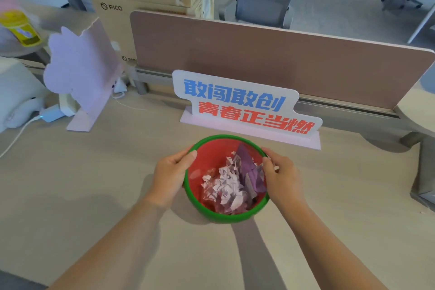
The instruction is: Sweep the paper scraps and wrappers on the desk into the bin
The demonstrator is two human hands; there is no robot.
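Observation:
A small round bin (209,148), green outside and red inside, stands on the beige desk (94,183) in front of me. Inside it lie crumpled white paper scraps (226,186) and a purple wrapper (249,167). My left hand (171,174) grips the bin's left rim, thumb over the edge. My right hand (280,174) grips the right rim, with a small white scrap under its fingers. I see no loose scraps on the desk surface around the bin.
A white sign with blue and red characters (244,106) stands just behind the bin. A pink cardboard stand (82,70) is at the left, with a white cable (16,134) and charger. A brown divider panel (270,54) closes the desk's far edge.

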